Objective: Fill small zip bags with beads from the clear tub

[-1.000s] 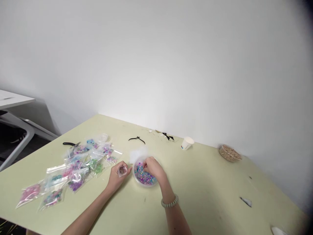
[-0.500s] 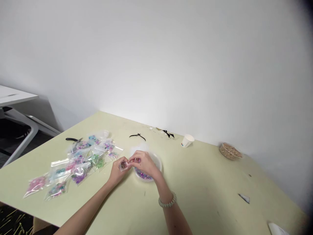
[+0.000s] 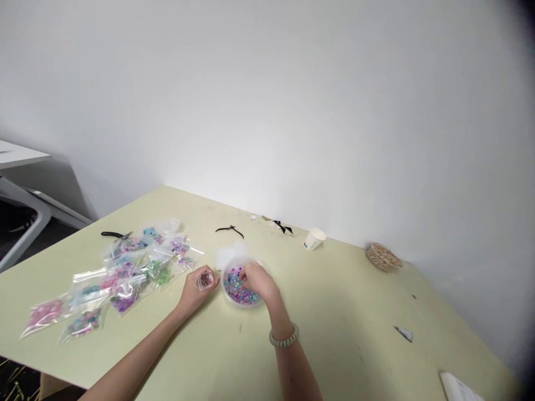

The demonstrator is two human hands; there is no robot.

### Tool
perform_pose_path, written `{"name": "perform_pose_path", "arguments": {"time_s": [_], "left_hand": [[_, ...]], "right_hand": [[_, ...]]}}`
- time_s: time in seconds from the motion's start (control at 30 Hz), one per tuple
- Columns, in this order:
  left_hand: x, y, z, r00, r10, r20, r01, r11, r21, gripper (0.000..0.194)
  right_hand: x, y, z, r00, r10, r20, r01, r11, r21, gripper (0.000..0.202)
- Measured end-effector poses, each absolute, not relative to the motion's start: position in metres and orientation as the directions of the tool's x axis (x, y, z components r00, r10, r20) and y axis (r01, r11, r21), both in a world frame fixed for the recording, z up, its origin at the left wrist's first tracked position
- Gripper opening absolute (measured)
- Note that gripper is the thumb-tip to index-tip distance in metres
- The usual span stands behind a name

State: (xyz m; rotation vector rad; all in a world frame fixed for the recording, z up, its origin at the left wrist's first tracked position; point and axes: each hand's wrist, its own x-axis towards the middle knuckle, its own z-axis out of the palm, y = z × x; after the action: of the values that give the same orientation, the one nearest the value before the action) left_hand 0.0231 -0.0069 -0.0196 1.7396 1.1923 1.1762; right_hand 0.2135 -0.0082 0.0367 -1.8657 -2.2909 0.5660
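Observation:
My left hand (image 3: pixel 195 291) is wrapped round a small clear plastic bag (image 3: pixel 205 280), its mouth facing up and spread apart. Just to the right stands a round white bowl (image 3: pixel 229 299) of mixed purple, blue and pink beads (image 3: pixel 236 287). Over the bowl's right side reaches my right hand (image 3: pixel 258 279), wearing a beaded bracelet (image 3: pixel 284 337) at the wrist. Its fingers are bent together at the beads; whatever is between the fingertips is too small to make out.
Several zip bags of coloured beads (image 3: pixel 125 278) cover the table's left side, with black-handled pliers (image 3: pixel 117 235) behind them. Another pair of pliers (image 3: pixel 229 228) lies behind the bowl. A paper cup (image 3: pixel 315 239) and a clear tub of tan pieces (image 3: pixel 383 257) stand near the wall.
My right hand has moved from the mouth of the small bag, right and down into the bead bowl. The left hand keeps hold of the bag. The view has shifted slightly.

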Motion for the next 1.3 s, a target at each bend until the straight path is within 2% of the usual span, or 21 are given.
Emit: {"name": "perform_pose_path", "arguments": {"time_s": [0.23,0.47,0.53,0.7,0.8,1.03,1.3], "left_hand": [[0.023,-0.006,-0.020,0.135,0.945,0.299,0.287,-0.326,0.901,0.026],[0.023,-0.006,-0.023,0.155,0.943,0.295,0.278,-0.328,0.903,0.025],[0.023,-0.006,-0.024,0.156,0.942,0.296,0.276,-0.329,0.903,0.025],[0.024,-0.005,-0.025,0.139,0.947,0.289,0.272,-0.317,0.909,0.026],[0.023,-0.004,-0.026,0.137,0.950,0.280,0.260,-0.307,0.916,0.025],[0.022,-0.003,-0.025,0.122,0.951,0.282,0.242,-0.304,0.921,0.022],[0.023,-0.005,-0.026,0.108,0.953,0.283,0.245,-0.302,0.921,0.025]], "right_hand": [[0.206,-0.004,0.025,-0.236,0.958,-0.162,0.925,0.170,-0.338,0.014],[0.210,-0.008,0.038,-0.246,0.963,-0.109,0.919,0.196,-0.343,0.017],[0.210,-0.009,0.044,-0.259,0.965,-0.037,0.889,0.224,-0.399,0.015],[0.194,-0.011,0.055,-0.314,0.932,0.178,0.602,0.341,-0.722,0.009],[0.179,-0.013,0.052,-0.333,0.922,0.196,0.515,0.352,-0.781,0.007],[0.160,-0.014,0.036,-0.329,0.916,0.228,0.506,0.375,-0.776,0.009],[0.169,-0.014,0.049,-0.274,0.923,0.269,0.592,0.383,-0.709,0.012]]}}
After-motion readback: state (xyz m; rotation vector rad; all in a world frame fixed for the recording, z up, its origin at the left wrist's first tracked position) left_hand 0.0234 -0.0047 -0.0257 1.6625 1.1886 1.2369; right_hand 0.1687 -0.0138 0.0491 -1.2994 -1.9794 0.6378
